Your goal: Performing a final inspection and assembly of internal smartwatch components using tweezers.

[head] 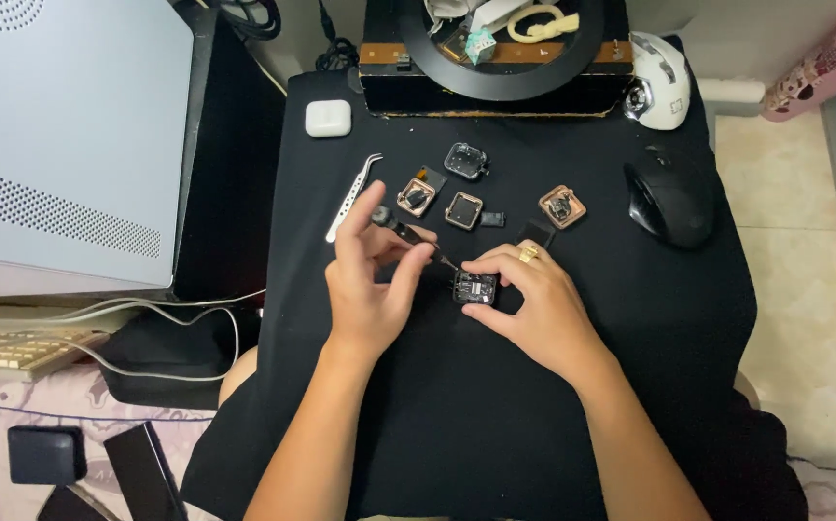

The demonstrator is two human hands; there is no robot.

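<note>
1. We see the left hand near the middle of a black cloth that covers the work surface. Its fingers are closed around a small dark screwdriver, held at a slant with the tip pointing down and to the right.
2. The screwdriver's tip meets the upper left edge of a small square watch body, which lies open side up on the cloth.
3. The right hand pinches that watch body, with the thumb below it and the fingers bent over its top and right side. A gold ring sits on one finger.
4. Just above the hands we find a row of small parts lying apart from each other: a copper-coloured square case, a second square case, a clear square cover and, further right, another copper-coloured case.
5. A pair of silver tweezers lies to the left of these parts, just above the left hand and untouched.
6. A small white earbud case rests near the cloth's top left corner.
7. A black computer mouse sits at the right, well apart from the hands, with a white mouse above it.
8. A black ring-shaped lamp stands on a dark box at the top.
9. A large white perforated computer case fills the left, and a keyboard shows below it.
</note>
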